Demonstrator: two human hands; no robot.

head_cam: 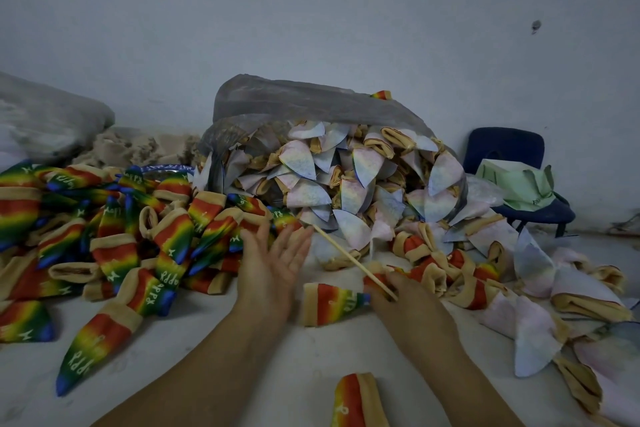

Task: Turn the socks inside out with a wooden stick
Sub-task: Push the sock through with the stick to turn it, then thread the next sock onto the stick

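Between the spread fingers of the left hand (273,263) and the curled fingers of the right hand (405,308) lies one rainbow sock (329,303), printed side out, its blue toe touching the right fingertips. The left hand is wide, fingers straight and holding nothing. The right hand grips the lower end of the wooden stick (349,258), which slants up and away past the left fingertips toward the plastic bag (311,97). Left of the left hand's fingers spreads a big heap of rainbow socks (114,239), which I judge to be the finished ones. Beyond and to the right of the right hand's fingers, pale socks (363,180) spill from the bag, showing their washed-out side; these look like the work left. By that reading a good share is done, yet the bag looks well filled, so much remains.
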